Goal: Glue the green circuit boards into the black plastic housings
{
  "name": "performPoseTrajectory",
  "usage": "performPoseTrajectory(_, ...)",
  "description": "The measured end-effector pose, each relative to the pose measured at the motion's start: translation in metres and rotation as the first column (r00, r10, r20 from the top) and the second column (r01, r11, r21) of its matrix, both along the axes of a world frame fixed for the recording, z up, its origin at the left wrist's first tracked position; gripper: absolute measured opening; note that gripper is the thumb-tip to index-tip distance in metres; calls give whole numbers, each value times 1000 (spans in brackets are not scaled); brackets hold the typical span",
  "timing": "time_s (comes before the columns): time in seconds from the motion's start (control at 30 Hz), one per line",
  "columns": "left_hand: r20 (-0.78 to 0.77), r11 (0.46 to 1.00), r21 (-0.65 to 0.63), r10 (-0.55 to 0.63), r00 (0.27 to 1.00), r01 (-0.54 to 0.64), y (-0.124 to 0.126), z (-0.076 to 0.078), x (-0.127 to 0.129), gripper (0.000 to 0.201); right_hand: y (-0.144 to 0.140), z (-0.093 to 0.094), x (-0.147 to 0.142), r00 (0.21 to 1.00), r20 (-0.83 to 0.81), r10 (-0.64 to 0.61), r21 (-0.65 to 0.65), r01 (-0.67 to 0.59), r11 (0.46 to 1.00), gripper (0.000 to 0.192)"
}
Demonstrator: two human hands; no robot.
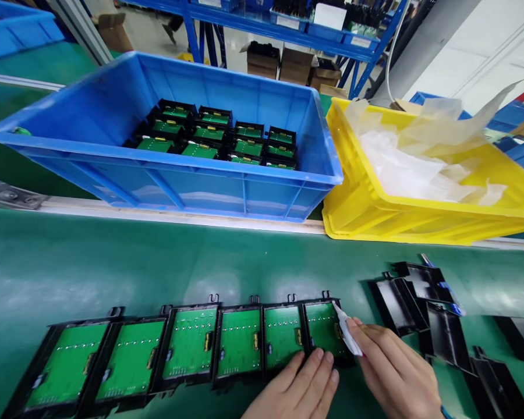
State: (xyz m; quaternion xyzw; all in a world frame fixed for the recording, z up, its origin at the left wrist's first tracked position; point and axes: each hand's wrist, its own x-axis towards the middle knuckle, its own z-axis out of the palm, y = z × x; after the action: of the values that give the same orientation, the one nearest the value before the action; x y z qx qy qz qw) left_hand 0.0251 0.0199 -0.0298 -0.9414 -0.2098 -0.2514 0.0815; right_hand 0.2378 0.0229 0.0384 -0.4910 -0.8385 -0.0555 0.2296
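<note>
Several green circuit boards in black plastic housings lie side by side in a row along the bench. My left hand rests with fingers stretched out on the lower edge of the two rightmost housings. Between the thumb and fingers of my right hand is a thin folded white wipe, possibly paper or cloth. It touches the right side of the rightmost circuit board and hides part of that edge.
Beyond the row stands a blue bin holding more boards in housings. A yellow bin beside it contains crumpled white sheets. Loose black plastic housings lie at the right, with a blue pen-like object among them.
</note>
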Motion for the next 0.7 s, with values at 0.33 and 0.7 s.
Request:
performPoseTrajectory(0.33,-18,1000,8,1,1000,-1,0,1,-1,34,-1,0,1,1000,20,2,-3,-2,1000,30)
performPoseTrajectory(0.7,-10,1000,-20,-4,1000,4,-1,2,-1,34,-2,2,-3,998,56,-15,9,15,1000,25)
